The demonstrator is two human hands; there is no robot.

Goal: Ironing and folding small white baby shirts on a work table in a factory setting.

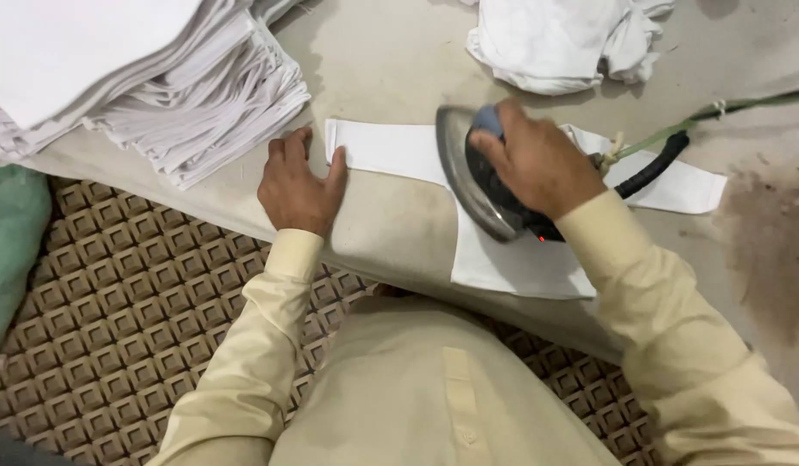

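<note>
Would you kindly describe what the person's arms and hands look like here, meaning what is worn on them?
Both arms wear long, loose sleeves of plain pale cream cloth, lightly creased, each ending in a neat stitched cuff at the wrist. The left hand and right hand are bare: no gloves, and no rings or watch show.

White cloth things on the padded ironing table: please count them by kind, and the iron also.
Flat white fabric piece under the iron: 1
Stacks of folded white fabric pieces: 2
Crumpled heap of white cloth: 1
Grey electric iron with dark handle, held by the right hand: 1
Total: 5
</note>
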